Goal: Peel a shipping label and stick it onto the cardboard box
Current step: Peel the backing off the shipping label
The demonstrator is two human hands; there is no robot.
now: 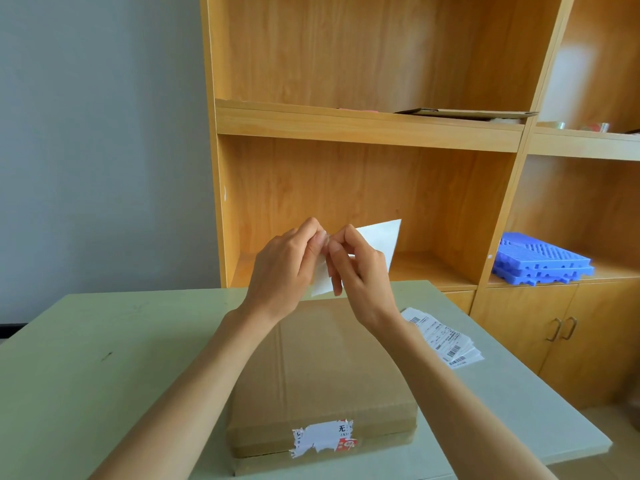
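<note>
A flat brown cardboard box (322, 375) lies on the pale green table (97, 358), with a torn old sticker (322, 438) on its near edge. Above the box I hold a white shipping label (381, 237) in the air, blank side toward me. My left hand (280, 268) and my right hand (360, 268) pinch it together at one corner, fingertips touching. Whether the backing has come apart from the label I cannot tell.
A stack of printed labels (443, 337) lies on the table to the right of the box. Behind stands a wooden shelf unit (363, 126) with flat cardboard (464, 113), tape rolls (557, 125) and blue plastic trays (543, 261). Cabinet doors (561, 327) are at the right.
</note>
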